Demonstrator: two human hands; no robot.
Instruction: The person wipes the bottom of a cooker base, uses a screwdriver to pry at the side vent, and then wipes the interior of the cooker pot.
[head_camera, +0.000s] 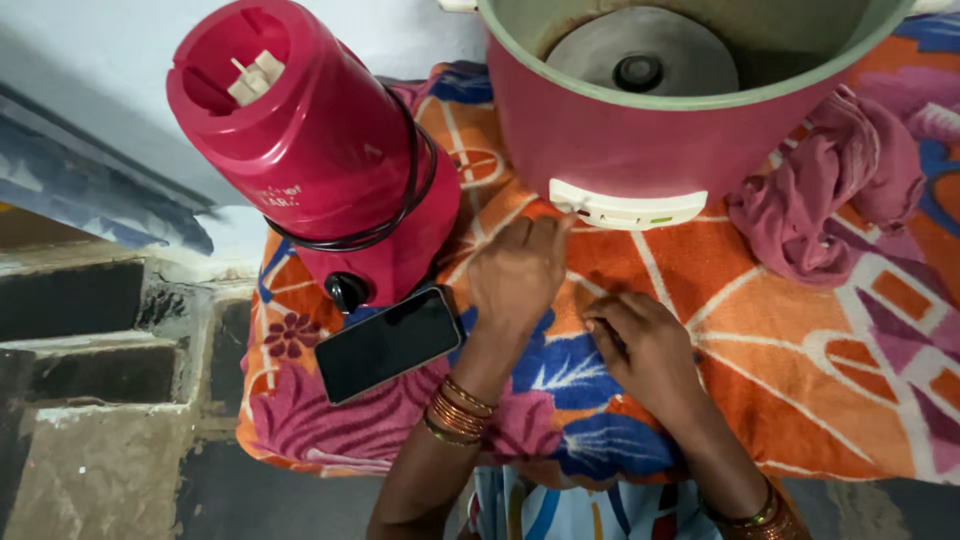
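My left hand (517, 275) rests on the colourful patterned cloth (800, 340), its fingers reaching up to the white control panel (628, 208) on the front of a pink electric cooker (640, 140). The cooker stands open with no inner pot; its round heating plate (640, 55) shows inside. My right hand (645, 345) lies lower on the cloth with its fingers curled; nothing visible is in it. Gold bangles sit on both wrists.
A red mixer base (315, 150) with a black cord wound around it stands at the left. A black phone (387, 343) lies face up just left of my left wrist. A crumpled pink cloth (830, 190) lies right of the cooker. Stone steps (90, 370) drop away at the left.
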